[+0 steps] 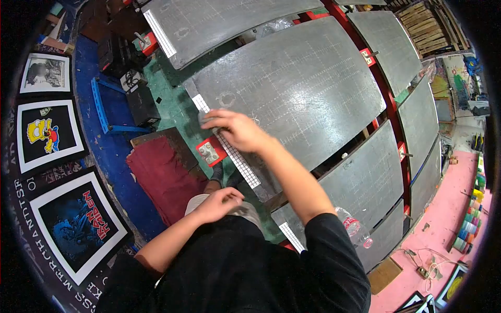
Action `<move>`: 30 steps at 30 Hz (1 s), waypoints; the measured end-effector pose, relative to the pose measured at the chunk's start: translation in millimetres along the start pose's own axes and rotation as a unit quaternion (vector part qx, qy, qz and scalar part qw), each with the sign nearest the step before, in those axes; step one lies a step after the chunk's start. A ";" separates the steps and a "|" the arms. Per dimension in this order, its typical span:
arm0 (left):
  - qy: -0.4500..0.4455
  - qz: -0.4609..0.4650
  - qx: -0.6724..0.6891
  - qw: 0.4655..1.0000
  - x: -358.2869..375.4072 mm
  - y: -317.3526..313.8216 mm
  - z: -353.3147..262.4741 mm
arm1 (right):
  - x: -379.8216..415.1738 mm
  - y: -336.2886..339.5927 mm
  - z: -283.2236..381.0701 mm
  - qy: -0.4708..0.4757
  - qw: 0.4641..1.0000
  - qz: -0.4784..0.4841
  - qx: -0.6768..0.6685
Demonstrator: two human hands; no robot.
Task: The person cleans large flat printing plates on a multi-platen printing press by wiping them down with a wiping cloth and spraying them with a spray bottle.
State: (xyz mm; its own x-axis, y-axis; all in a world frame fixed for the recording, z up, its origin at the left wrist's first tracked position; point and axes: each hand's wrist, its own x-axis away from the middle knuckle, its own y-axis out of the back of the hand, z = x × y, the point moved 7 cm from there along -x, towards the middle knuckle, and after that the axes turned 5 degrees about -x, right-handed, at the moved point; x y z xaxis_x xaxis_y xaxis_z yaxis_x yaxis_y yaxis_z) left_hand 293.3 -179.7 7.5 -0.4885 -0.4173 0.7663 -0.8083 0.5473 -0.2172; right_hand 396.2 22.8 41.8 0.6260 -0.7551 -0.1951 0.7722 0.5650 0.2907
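My right hand [237, 130] reaches over the near edge of a large grey board [308, 88], its fingers curled down at the white grid strip [240, 164] along that edge. Part of a small grey thing [202, 119] shows under its fingertips; I cannot tell what it is. Low in front of my body, my left hand [220, 203] hovers by my lap, fingers loosely bent and apart, nothing in them. Below the right hand is a red block with a grey knobbed plate [210, 151].
More grey boards [224, 23] stand in rows on red rails [389, 99]. A plastic bottle [357, 229] lies by my right elbow. To the left are a maroon cloth [162, 177], a blue metal frame [102, 107] and framed prints [49, 135]. Paint containers [469, 219] line the pink floor.
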 end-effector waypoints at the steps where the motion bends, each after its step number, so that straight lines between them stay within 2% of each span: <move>1: -0.119 0.051 -0.204 0.970 26.5 -12.2 -51.9 | -4.3 -9.9 17.3 0.001 0.997 -0.015 -0.077; 3: -0.282 0.094 -0.104 0.949 89.4 -19.9 -137.9 | 12.6 5.4 25.0 -0.019 0.982 -0.146 -0.118; 4: -0.417 0.093 -0.090 0.900 122.3 -20.4 -175.7 | 31.9 16.5 18.8 -0.043 0.968 -0.219 -0.112; 5: -0.512 0.088 -0.036 0.854 148.7 -21.9 -199.6 | 55.9 31.0 15.9 -0.142 0.937 -0.280 -0.153; 6: -0.587 0.115 0.052 0.800 163.9 -26.7 -210.7 | 90.4 38.7 -10.4 -0.197 0.887 -0.376 -0.180; 7: -0.706 0.091 0.236 0.661 186.4 -36.4 -247.6 | 114.3 45.5 -18.7 -0.185 0.816 -0.423 -0.349; 8: -0.611 0.179 0.211 0.742 197.5 -36.8 -242.1 | 134.9 51.9 -22.7 -0.174 0.767 -0.445 -0.428; 9: -0.612 0.180 0.212 0.740 208.8 -40.7 -246.9 | 165.0 60.3 -35.8 -0.198 0.749 -0.452 -0.442; 11: -0.629 0.149 0.175 0.742 228.3 -49.5 -256.8 | 201.7 69.2 -28.3 -0.203 0.768 -0.444 -0.415; 13: -0.633 0.143 0.156 0.745 238.1 -62.2 -257.9 | 232.2 74.8 -19.8 -0.245 0.792 -0.453 -0.329; 15: -0.605 0.147 0.246 0.743 240.9 -69.0 -254.2 | 246.8 71.6 -6.7 -0.252 0.796 -0.471 -0.284; 17: -0.596 0.162 0.253 0.745 237.8 -74.5 -254.1 | 262.3 66.6 8.9 -0.291 0.779 -0.523 -0.185; 18: -0.595 0.172 0.257 0.742 236.4 -77.1 -254.3 | 264.0 62.4 15.9 -0.287 0.774 -0.534 -0.183; 21: -0.592 0.195 0.270 0.734 231.1 -83.5 -254.1 | 274.3 50.5 14.7 -0.224 0.730 -0.588 -0.266; 23: -0.586 0.207 0.280 0.732 225.7 -86.6 -253.0 | 273.5 44.3 18.4 -0.142 0.688 -0.612 -0.363; 25: -0.586 0.229 0.284 0.724 220.2 -89.2 -251.5 | 262.6 35.7 19.2 -0.104 0.576 -0.585 -0.561; 28: -0.597 0.277 0.275 0.701 212.8 -91.8 -247.5 | 242.1 48.8 35.7 0.041 0.558 -0.477 -0.678; 29: -0.597 0.292 0.276 0.694 209.2 -91.6 -245.3 | 239.5 60.2 36.0 0.053 0.561 -0.481 -0.672; 30: -0.487 0.254 0.115 0.828 183.7 -71.6 -220.8 | 242.7 70.3 28.4 0.003 0.562 -0.527 -0.638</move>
State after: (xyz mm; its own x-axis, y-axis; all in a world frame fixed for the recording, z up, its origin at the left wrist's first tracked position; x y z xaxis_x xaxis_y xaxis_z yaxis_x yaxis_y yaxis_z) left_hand 334.0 -135.3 297.3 -0.7274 -0.6236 -0.2865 -0.4031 0.7261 -0.5570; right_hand 599.3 -130.1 41.5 -0.2546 -0.8948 0.3668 0.1622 -0.4135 -0.8960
